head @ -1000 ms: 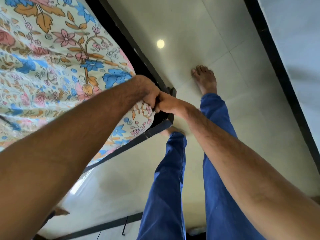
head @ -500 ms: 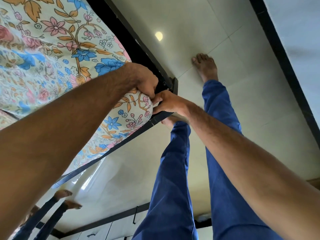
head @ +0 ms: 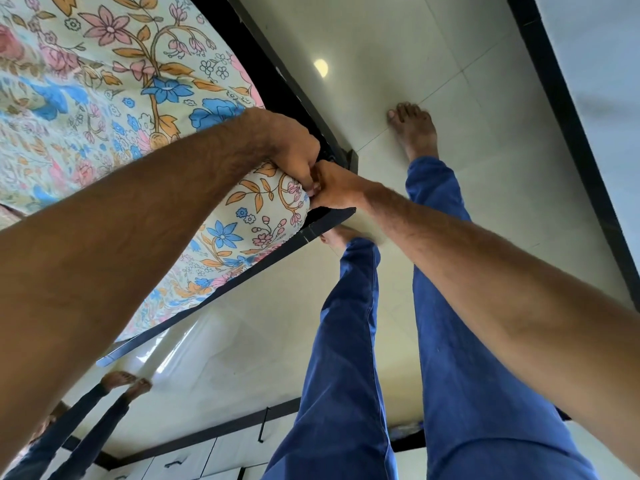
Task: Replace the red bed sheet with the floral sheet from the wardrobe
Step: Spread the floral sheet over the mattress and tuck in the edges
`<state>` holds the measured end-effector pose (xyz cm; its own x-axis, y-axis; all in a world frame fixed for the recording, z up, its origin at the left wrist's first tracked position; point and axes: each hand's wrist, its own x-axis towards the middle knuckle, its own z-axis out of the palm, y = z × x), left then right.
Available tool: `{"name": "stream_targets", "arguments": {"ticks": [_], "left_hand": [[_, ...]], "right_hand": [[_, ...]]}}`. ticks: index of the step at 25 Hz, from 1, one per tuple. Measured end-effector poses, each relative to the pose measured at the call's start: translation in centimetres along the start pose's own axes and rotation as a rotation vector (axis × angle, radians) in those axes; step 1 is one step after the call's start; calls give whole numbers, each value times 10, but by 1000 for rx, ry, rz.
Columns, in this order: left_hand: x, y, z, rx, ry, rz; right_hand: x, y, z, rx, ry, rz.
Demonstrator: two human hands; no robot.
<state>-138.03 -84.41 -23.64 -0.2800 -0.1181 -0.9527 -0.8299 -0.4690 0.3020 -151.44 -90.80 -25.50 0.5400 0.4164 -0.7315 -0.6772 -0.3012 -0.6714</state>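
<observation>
Head view, looking steeply down at a bed corner. Floral sheet (head: pixel 114 109) already covers the mattress; no red sheet in view. Left hand (head: pixel 294 150) sits on top of the corner, fingers curled down and clenched over the sheet fabric right at the corner bulge, likely pinning it so it does not slide back. Right hand (head: pixel 337 190) comes in from the side, touching the left hand, fingers curled into the sheet edge where it meets the dark bed frame (head: pixel 322 225); fingertips are hidden, so whether they pinch cloth or just push it in is unclear, though it reads as a grip. Both hands meet at the corner because that is where slack gathers: judged step is tucking the corner between mattress and frame. Sheet edge along the near side looks seated against the frame rail. Person stands barefoot on the glossy tile floor (head: pixel 467 98), blue trousers (head: pixel 349 341), just beside the corner. Task seems late stage. Risk: corner popping free once released.
</observation>
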Motion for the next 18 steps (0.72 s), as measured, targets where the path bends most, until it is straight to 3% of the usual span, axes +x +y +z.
{"name": "stream_targets", "arguments": {"ticks": [3, 5, 8, 10, 14, 16, 18], "left_hand": [[4, -5, -1, -8, 23, 10], [6, -6, -2, 13, 30, 39], [1, -4, -1, 39, 51, 44], [-4, -1, -2, 27, 73, 40], [-14, 6, 2, 64, 91, 35], [-12, 10, 6, 106, 123, 52], [-15, 4, 6, 141, 140, 73]], "right_hand": [[9, 3, 3, 33, 18, -55], [5, 12, 6, -29, 80, 13], [-27, 4, 44, -56, 458, 3], [-45, -6, 76, 168, 567, 76], [-58, -33, 116, 1003, 563, 301], [-67, -36, 137, 1318, 520, 264], [-64, -40, 155, 1369, 461, 165]]}}
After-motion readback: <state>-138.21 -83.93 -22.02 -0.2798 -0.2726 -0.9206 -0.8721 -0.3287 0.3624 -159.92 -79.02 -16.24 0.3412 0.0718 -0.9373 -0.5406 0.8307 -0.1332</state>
